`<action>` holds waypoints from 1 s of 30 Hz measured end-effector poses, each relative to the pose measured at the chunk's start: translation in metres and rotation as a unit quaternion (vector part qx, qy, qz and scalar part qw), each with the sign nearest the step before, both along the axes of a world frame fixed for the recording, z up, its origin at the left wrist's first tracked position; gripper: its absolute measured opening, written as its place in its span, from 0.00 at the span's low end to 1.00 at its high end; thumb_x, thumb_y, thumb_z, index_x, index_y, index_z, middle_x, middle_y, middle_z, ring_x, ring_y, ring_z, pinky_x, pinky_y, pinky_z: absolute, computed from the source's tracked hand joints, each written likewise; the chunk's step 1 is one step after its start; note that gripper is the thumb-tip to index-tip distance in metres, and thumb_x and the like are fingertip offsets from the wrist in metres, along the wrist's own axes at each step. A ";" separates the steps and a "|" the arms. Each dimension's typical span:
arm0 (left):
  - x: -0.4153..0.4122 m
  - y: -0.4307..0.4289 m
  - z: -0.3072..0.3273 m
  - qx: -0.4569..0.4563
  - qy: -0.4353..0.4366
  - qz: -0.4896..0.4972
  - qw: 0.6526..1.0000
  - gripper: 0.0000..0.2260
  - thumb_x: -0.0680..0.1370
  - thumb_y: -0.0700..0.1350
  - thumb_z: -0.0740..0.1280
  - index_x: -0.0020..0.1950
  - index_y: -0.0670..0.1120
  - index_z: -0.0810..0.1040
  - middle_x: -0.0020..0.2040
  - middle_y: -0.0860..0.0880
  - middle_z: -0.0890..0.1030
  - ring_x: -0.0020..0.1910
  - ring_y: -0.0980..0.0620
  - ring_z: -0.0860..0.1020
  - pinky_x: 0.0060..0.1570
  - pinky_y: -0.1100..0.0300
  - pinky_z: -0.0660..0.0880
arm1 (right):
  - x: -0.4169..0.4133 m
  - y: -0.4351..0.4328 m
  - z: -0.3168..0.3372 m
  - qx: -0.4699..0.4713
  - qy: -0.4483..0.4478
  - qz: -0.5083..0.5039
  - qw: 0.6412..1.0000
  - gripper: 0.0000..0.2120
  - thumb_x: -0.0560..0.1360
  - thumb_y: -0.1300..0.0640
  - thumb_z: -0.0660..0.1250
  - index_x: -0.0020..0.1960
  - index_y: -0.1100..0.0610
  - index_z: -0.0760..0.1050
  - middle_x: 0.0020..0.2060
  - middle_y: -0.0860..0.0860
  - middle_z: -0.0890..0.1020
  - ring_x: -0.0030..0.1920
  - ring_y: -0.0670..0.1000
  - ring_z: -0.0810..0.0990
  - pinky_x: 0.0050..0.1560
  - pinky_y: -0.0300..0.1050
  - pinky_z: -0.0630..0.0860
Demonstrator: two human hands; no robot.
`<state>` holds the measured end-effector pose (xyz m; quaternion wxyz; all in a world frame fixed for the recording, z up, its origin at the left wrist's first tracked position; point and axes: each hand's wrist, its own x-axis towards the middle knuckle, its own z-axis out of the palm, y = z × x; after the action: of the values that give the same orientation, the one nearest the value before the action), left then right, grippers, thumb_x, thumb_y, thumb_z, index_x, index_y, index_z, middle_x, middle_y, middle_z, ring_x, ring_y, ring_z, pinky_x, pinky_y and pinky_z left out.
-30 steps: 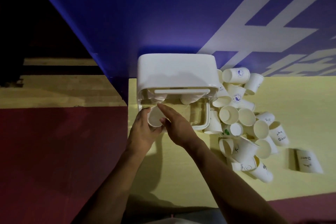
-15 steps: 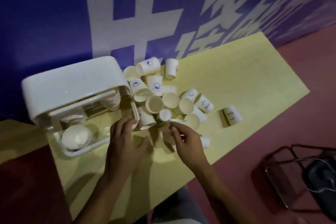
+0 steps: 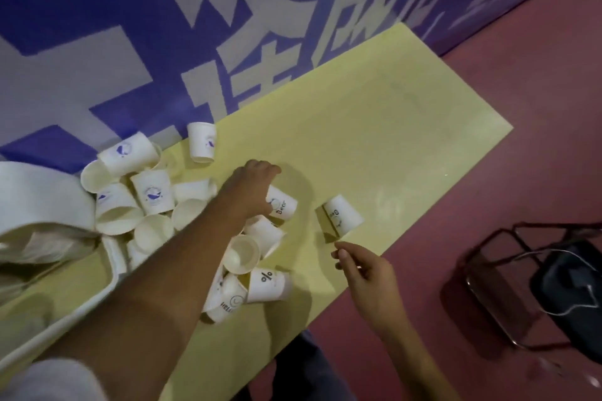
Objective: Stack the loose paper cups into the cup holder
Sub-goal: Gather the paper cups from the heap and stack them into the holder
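Note:
Several loose white paper cups (image 3: 153, 195) lie in a heap on the yellow table (image 3: 374, 146), right of the white cup holder (image 3: 39, 202) at the left edge. My left hand (image 3: 257, 185) reaches across the heap and curls over a cup printed with dark letters (image 3: 282, 207) at the heap's right side. One cup (image 3: 342, 215) lies on its side apart from the rest, near the table's front edge. My right hand (image 3: 361, 267) hovers just in front of that cup, fingers loosely bent, holding nothing. The holder's inside is blurred.
A purple wall (image 3: 163, 26) with large white lettering runs right behind the table. Red floor (image 3: 521, 107) surrounds the table's right and front sides. A black metal chair (image 3: 547, 286) stands on the floor at the right.
The view has swung right, away from the holder. My left hand moved from the holder's front across the heap onto a cup. My right hand shifted right, toward the lone cup.

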<state>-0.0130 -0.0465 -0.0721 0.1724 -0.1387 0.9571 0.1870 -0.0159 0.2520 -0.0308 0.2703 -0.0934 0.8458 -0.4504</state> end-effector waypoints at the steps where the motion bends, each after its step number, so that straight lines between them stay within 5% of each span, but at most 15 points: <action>1: -0.011 -0.005 -0.009 -0.034 -0.043 -0.036 0.998 0.38 0.69 0.49 0.77 0.77 0.51 0.66 0.72 0.49 0.71 0.71 0.47 0.68 0.68 0.51 0.68 | -0.013 0.009 -0.003 0.006 0.001 -0.001 1.000 0.09 0.82 0.56 0.67 0.57 0.46 0.84 0.49 0.38 0.86 0.50 0.44 0.85 0.50 0.44 0.82; 5: -0.030 -0.016 -0.033 -0.118 -0.151 -0.146 0.971 0.36 0.66 0.51 0.76 0.73 0.55 0.68 0.67 0.53 0.76 0.65 0.50 0.71 0.65 0.55 0.67 | -0.058 0.039 -0.015 0.035 0.008 0.003 0.999 0.10 0.82 0.56 0.66 0.59 0.48 0.84 0.48 0.39 0.86 0.49 0.42 0.85 0.50 0.45 0.82; 9: -0.030 -0.024 -0.035 -0.080 -0.125 -0.128 0.981 0.22 0.64 0.55 0.76 0.55 0.57 0.71 0.50 0.54 0.78 0.53 0.50 0.77 0.56 0.56 0.70 | -0.084 0.049 -0.032 0.066 -0.011 0.020 0.998 0.12 0.82 0.54 0.66 0.63 0.51 0.82 0.53 0.42 0.86 0.49 0.38 0.83 0.47 0.33 0.78; 12: -0.030 -0.027 -0.015 -0.020 -0.079 -0.054 0.995 0.29 0.62 0.58 0.79 0.59 0.55 0.73 0.48 0.53 0.76 0.49 0.49 0.76 0.48 0.54 0.72 | -0.090 0.038 -0.048 0.105 -0.023 0.045 0.993 0.25 0.79 0.46 0.70 0.73 0.51 0.73 0.62 0.45 0.80 0.53 0.42 0.81 0.50 0.37 0.79; 15: -0.021 -0.014 0.020 0.051 0.012 0.023 0.998 0.34 0.65 0.60 0.80 0.66 0.55 0.72 0.54 0.54 0.76 0.54 0.50 0.75 0.50 0.53 0.73 | -0.090 0.021 -0.073 0.117 -0.088 0.040 0.988 0.45 0.69 0.40 0.79 0.79 0.49 0.63 0.65 0.44 0.70 0.63 0.49 0.75 0.58 0.48 0.79; 19: 0.014 0.033 0.058 0.180 0.155 0.203 0.950 0.33 0.67 0.59 0.81 0.69 0.60 0.73 0.59 0.58 0.73 0.57 0.58 0.76 0.54 0.59 0.74 | -0.087 0.017 -0.129 0.114 -0.091 0.020 0.989 0.46 0.57 0.26 0.79 0.66 0.50 0.72 0.56 0.50 0.80 0.55 0.54 0.83 0.44 0.55 0.85; 23: 0.045 0.070 0.055 0.235 0.212 0.322 0.892 0.38 0.65 0.59 0.81 0.72 0.59 0.71 0.61 0.58 0.74 0.58 0.61 0.77 0.58 0.62 0.75 | -0.078 0.002 -0.110 0.069 -0.049 -0.043 0.995 0.33 0.65 0.37 0.79 0.64 0.49 0.73 0.56 0.49 0.79 0.53 0.51 0.82 0.48 0.55 0.83; 30: 0.110 0.073 0.054 0.313 0.248 0.406 0.822 0.34 0.62 0.63 0.81 0.65 0.59 0.76 0.62 0.55 0.79 0.58 0.56 0.81 0.58 0.50 0.80 | -0.049 -0.024 -0.034 -0.014 0.029 -0.046 0.998 0.40 0.72 0.49 0.79 0.78 0.49 0.62 0.70 0.45 0.70 0.60 0.43 0.79 0.56 0.46 0.81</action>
<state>0.0966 0.0265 -0.0183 -0.1281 -0.4020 0.7146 0.5579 -0.0652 0.2278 -0.0651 0.2231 -0.0710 0.8503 -0.4713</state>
